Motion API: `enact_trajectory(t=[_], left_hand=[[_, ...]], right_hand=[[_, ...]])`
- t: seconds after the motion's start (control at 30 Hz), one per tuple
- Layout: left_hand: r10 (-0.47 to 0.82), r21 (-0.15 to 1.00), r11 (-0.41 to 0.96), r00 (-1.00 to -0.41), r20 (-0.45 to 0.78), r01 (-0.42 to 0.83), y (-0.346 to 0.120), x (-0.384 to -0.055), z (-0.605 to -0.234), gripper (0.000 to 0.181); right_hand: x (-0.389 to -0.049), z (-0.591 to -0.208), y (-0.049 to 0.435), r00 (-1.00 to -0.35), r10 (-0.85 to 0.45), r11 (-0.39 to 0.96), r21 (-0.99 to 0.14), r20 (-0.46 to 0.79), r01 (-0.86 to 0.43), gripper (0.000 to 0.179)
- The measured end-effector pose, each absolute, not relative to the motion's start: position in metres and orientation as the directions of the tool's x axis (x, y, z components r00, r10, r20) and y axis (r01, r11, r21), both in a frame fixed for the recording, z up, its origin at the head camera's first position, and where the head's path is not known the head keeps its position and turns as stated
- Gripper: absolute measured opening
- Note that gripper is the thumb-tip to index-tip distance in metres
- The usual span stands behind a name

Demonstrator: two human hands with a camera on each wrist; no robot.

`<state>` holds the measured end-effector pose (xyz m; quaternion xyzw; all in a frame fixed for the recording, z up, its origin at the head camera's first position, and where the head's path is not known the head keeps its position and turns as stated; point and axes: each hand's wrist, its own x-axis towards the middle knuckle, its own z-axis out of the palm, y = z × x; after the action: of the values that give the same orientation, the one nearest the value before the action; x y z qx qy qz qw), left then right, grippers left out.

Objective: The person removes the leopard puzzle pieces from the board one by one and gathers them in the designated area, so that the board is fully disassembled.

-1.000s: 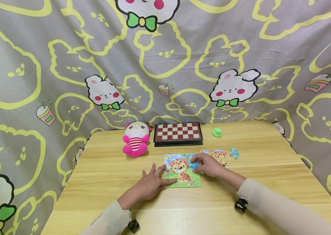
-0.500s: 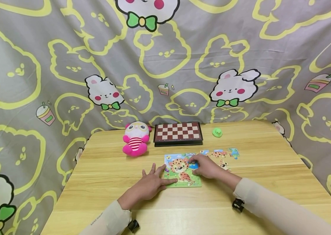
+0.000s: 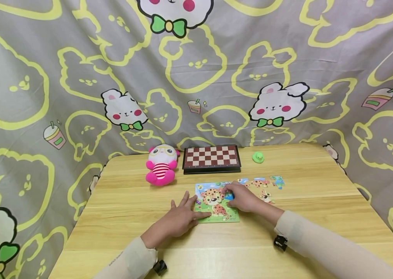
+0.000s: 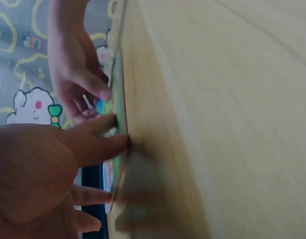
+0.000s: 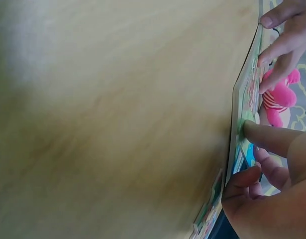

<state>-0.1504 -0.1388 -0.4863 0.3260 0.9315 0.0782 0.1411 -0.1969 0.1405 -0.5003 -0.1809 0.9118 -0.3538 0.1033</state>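
A jigsaw puzzle board (image 3: 229,217) with a cartoon leopard lies flat on the wooden table. My left hand (image 3: 179,220) has its fingers spread; thumb and fingertips rest on the board's left and lower edge. Above the board's right part, my right hand (image 3: 244,198) pinches a blue and green puzzle piece (image 5: 250,155) between thumb and curled fingers. The right wrist view has this piece slightly tilted against the board, and the fingers cover part of it. Loose pieces with leopard spots (image 3: 259,183) lie right of the board, beside a blue-green piece (image 3: 278,182).
Behind the board stands a folded chessboard case (image 3: 211,157). A pink and white plush panda (image 3: 161,166) sits left of it, and a small green toy duck (image 3: 257,157) to its right. A patterned grey curtain (image 3: 217,128) hangs along the table's back edge.
My right hand has shifted slightly left over the board with the puzzle piece, uncovering more of a loose piece at the right. My left hand stays nearly in place.
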Motion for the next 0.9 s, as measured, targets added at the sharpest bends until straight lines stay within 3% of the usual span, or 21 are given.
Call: enact_trajectory(t=[0.17,0.5,0.9], left_hand=[[0.654,0.223,0.755,-0.734,-0.184,0.616,-0.129,-0.149,-0.486,0.044],[0.671,0.197,0.741,-0.702,-0.239,0.642,-0.099,-0.146,-0.490,0.065],[0.664,0.144,0.744,-0.700,-0.263,0.652,-0.092,-0.146,-0.497,0.065]], right_hand=[[-0.197,-0.501,0.139,-0.919,-0.389,0.690,-0.681,-0.063,-0.245,0.034],[-0.197,-0.501,0.142,-0.913,-0.403,0.697,-0.667,-0.059,-0.264,0.034],[-0.199,-0.499,0.144,-0.901,-0.433,0.642,-0.711,-0.027,-0.287,0.022]])
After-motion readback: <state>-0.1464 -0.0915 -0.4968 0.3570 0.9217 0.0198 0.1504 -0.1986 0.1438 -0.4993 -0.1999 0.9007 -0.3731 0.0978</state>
